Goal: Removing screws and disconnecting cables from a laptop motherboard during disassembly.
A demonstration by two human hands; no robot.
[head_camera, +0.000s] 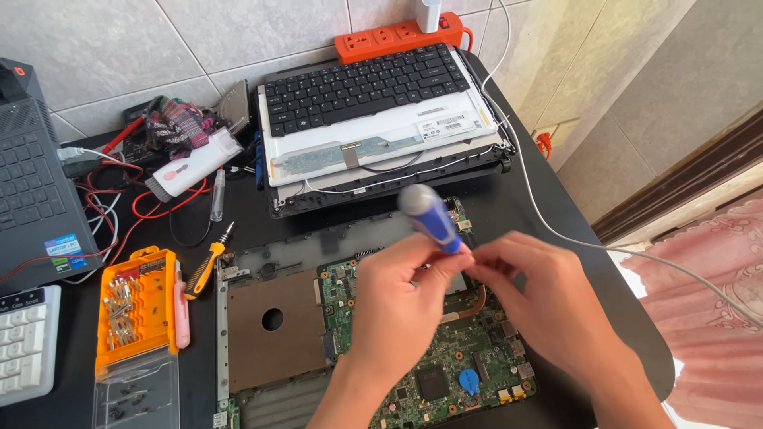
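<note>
My left hand [397,306] grips a blue-handled screwdriver [429,216] with a grey cap, held upright and tilted over the far right part of an opened laptop base. My right hand [548,306] pinches the lower shaft of the same screwdriver, just right of my left thumb. The tip is hidden behind my fingers. Below both hands lies the green motherboard [469,373] with a copper heat pipe [477,303] and a blue coin cell [469,383]. Left of the board, a bare metal bay [274,330] with a round hole shows.
A detached keyboard [366,83] and screen panel [381,143] are stacked at the back, by an orange power strip [397,36]. An orange bit case [137,306], small yellow screwdriver [208,266], white brush [195,163], red wires, another laptop [32,183] sit left. A white cable [556,230] runs right.
</note>
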